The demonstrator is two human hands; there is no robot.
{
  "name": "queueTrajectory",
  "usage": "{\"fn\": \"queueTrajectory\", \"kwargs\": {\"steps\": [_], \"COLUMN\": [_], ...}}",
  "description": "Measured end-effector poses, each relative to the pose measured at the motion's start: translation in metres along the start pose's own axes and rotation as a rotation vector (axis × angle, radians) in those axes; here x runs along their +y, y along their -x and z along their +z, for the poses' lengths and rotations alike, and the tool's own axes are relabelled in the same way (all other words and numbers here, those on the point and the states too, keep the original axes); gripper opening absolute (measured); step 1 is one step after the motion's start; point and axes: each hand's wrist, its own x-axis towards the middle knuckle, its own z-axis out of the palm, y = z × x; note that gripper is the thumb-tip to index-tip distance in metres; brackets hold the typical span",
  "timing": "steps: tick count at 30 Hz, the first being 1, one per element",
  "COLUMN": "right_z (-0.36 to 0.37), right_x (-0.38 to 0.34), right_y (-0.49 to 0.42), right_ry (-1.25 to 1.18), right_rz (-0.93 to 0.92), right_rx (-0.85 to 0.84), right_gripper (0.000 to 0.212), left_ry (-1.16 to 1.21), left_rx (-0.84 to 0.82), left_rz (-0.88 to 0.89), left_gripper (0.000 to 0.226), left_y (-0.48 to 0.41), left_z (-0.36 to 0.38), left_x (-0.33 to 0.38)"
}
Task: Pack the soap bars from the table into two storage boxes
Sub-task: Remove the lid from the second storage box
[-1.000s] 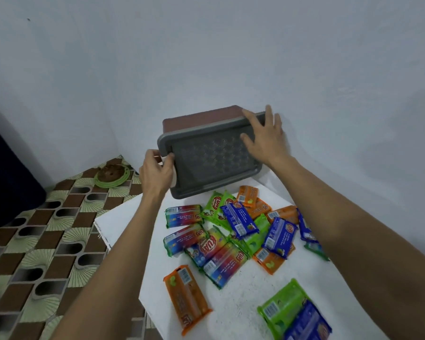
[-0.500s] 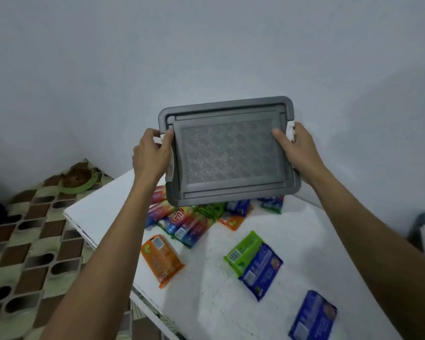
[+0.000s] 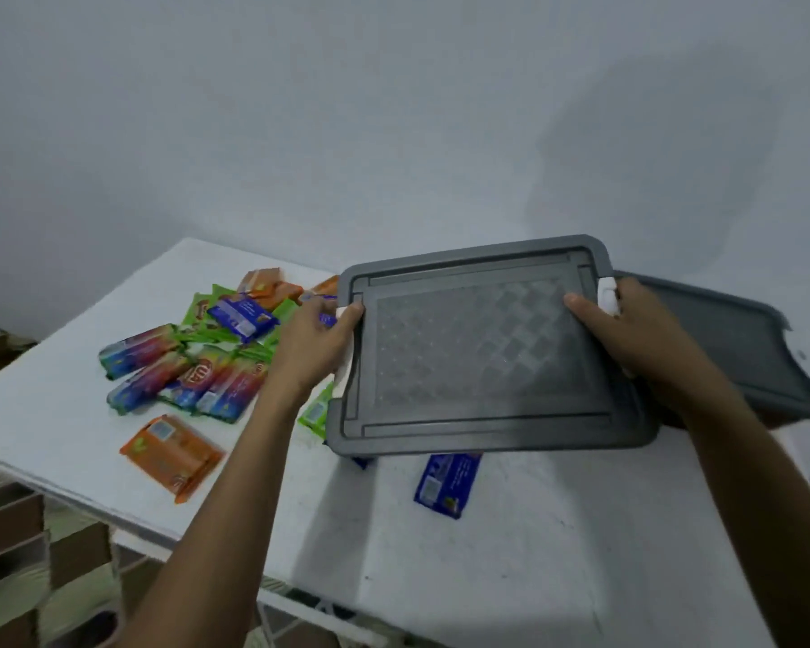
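Soap bars [image 3: 207, 362]: all on the table [image 3: 487, 554], none visibly in a container. Main pile sits at the table's far left, with mixed wrappers (rainbow, green, blue, orange) overlapping each other. One orange bar [image 3: 171, 456] lies alone near the front left edge. One blue bar [image 3: 447, 481] lies just in front of the box, its far end hidden under it. A green bar [image 3: 316, 413] pokes out from under the box's left edge.

Box [image 3: 482, 357]: held over the middle of the table, grey lid facing the camera and tilted slightly. Only the lid top shows, with a diamond-pattern panel and a raised rim. The body under it is hidden, so contents: cannot tell. White clip [image 3: 607, 294] on the right edge, another white clip [image 3: 344, 371] on the left edge.

Left hand [image 3: 312, 348]: grips the box's left edge, thumb on top of the rim, fingers curled round the side by the clip.
Right hand [image 3: 627, 329]: grips the right edge, thumb flat on the lid, fingers wrapped round the side below the clip.

Second lid [image 3: 739, 348]: grey, to the right, partly behind the right hand. It is blurred, and I cannot tell what is under or in it.

Patterned floor [image 3: 19, 554] shows left of the table.
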Motion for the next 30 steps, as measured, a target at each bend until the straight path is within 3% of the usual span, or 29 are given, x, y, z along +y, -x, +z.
{"fn": "queueTrajectory", "kwargs": {"steps": [2,5,15,23,30], "right_z": [-0.017,-0.038,-0.076,-0.030,-0.004], "right_x": [0.021,0.046,0.120,0.154,0.152], "right_y": [0.017,0.048,0.130,0.157,0.167], "right_ry": [0.013,0.003,0.064,-0.003,-0.114], "right_rz": [0.041,0.078,0.290,0.391,0.345], "right_rx": [0.005,0.026,0.049,0.036,0.042], "right_gripper": [0.061,0.049,0.042,0.047,0.037], "left_ry": [-0.007,-0.031,-0.124,-0.378,-0.484], "left_rx": [-0.055,-0.121,-0.336,-0.255,-0.195], "left_rz": [-0.001,0.001,-0.013,0.030,0.083], "left_gripper": [0.042,0.034,0.033,0.040,0.045], "left_y": [0.015,0.040,0.110,0.130,0.128], "left_z": [0.020,0.049,0.122,0.115,0.102], "left_x": [0.006,0.015,0.022,0.019,0.013]}}
